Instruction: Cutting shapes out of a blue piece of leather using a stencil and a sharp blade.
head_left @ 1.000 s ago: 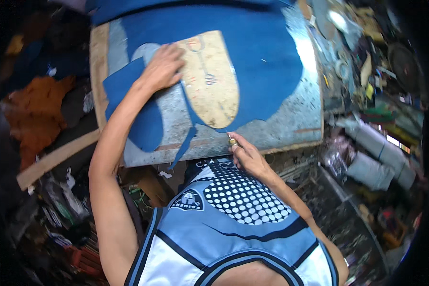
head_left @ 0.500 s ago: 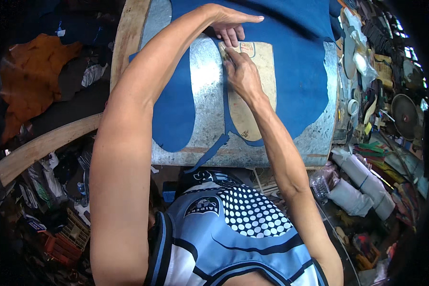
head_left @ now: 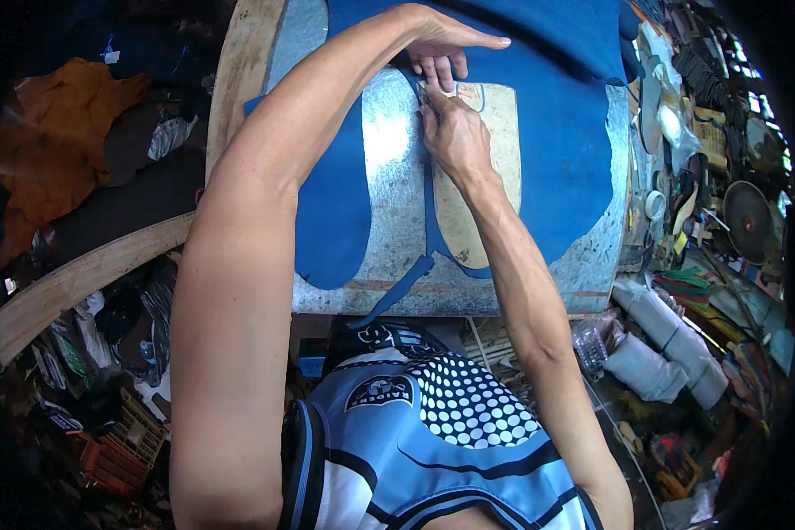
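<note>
Near the top centre of the frame the left hand [head_left: 442, 40] lies flat on the blue sheet [head_left: 565, 124], its fingers [head_left: 490, 41] stretched out and held together, pointing toward the right, while the lower fingertips press down at the top edge of a tan pattern piece [head_left: 490, 185]. Just below it the right hand [head_left: 455, 132] rests on that same tan piece, its fingers bunched tightly together at the piece's upper left corner; they seem to pinch a small tool, though it is too hidden by the knuckles to tell for sure. The tan pattern piece lies in the upper middle of the frame, rounded at its lower end, on the blue sheet beside the cut edge. The blue sheet spreads over a grey metal-faced tabletop [head_left: 393, 203], with a bare cut-out showing the metal at the centre, a rounded blue flap [head_left: 331, 212] left of it, and a thin blue strip [head_left: 406, 287] trailing down toward the tabletop's near edge. A curved wooden plank [head_left: 88, 278] crosses the left middle of the frame, with an orange-brown hide [head_left: 53, 150] above it in the upper left. Rolls of pale material [head_left: 658, 353] lie at the lower right, below a clutter of tools along the right edge.
</note>
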Demonstrator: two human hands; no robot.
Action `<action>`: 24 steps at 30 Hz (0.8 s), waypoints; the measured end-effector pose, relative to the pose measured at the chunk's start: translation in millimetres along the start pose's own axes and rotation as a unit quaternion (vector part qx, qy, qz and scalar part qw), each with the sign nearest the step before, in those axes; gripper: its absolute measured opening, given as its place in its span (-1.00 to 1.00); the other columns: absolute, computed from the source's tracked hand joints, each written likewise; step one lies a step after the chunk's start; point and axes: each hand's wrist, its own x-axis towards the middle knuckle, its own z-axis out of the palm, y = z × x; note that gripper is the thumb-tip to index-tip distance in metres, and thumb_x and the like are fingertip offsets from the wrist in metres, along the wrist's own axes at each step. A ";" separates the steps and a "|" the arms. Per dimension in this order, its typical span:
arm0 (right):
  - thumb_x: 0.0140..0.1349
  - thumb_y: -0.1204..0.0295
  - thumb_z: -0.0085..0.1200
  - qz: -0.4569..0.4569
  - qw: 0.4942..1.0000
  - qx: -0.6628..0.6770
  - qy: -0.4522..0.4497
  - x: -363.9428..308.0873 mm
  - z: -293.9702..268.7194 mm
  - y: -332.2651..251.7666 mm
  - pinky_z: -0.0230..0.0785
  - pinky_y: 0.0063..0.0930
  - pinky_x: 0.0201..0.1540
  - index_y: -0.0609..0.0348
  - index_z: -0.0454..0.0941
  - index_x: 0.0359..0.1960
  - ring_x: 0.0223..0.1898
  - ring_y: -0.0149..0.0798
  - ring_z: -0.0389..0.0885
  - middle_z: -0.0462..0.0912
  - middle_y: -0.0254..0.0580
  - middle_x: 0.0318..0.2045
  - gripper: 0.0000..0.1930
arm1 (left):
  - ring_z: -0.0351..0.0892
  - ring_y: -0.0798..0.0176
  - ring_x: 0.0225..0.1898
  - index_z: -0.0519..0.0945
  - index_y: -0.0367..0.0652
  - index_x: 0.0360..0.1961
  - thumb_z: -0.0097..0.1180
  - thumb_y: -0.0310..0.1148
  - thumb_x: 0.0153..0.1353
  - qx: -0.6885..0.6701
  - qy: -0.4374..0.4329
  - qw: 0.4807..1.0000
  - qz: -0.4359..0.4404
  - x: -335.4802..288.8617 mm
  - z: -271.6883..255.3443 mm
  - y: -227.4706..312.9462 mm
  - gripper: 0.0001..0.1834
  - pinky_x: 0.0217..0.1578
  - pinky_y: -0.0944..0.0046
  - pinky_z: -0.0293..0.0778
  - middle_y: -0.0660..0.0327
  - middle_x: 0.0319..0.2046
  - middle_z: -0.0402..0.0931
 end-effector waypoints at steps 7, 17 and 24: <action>0.29 0.39 0.08 0.015 1.000 -0.019 -0.001 0.1 1.3 3.1 0.53 -0.03 -0.04 0.26 0.63 0.02 -0.14 0.22 0.68 0.67 0.28 -0.18 -0.68 | 0.38 -0.23 0.29 0.27 -0.49 0.32 -0.36 0.71 0.02 0.039 0.066 0.997 0.019 -0.5 20.6 -15.9 0.35 0.23 -0.09 0.26 -0.40 0.21 0.35; 0.33 0.40 -0.07 -0.017 0.999 -0.040 -0.016 1.1 8.8 8.2 0.54 0.07 -0.08 0.17 0.58 0.09 -0.14 0.26 0.67 0.62 0.31 -0.08 -0.65 | 0.47 -0.34 0.20 0.40 -0.56 0.23 -0.24 0.72 -0.04 0.085 0.161 0.982 0.044 8.9 33.6 -16.3 0.36 0.24 -0.28 0.24 -0.50 0.11 0.41; 0.30 0.41 0.04 0.007 0.999 -0.042 0.000 -2.4 9.1 11.2 0.54 0.00 -0.04 0.16 0.61 0.05 -0.14 0.25 0.67 0.65 0.24 -0.08 -0.69 | 0.41 -0.42 0.24 0.49 -0.51 0.19 -0.19 0.72 -0.06 0.113 0.193 0.971 0.087 -20.9 56.9 -1.5 0.34 0.24 -0.45 0.17 -0.54 0.12 0.39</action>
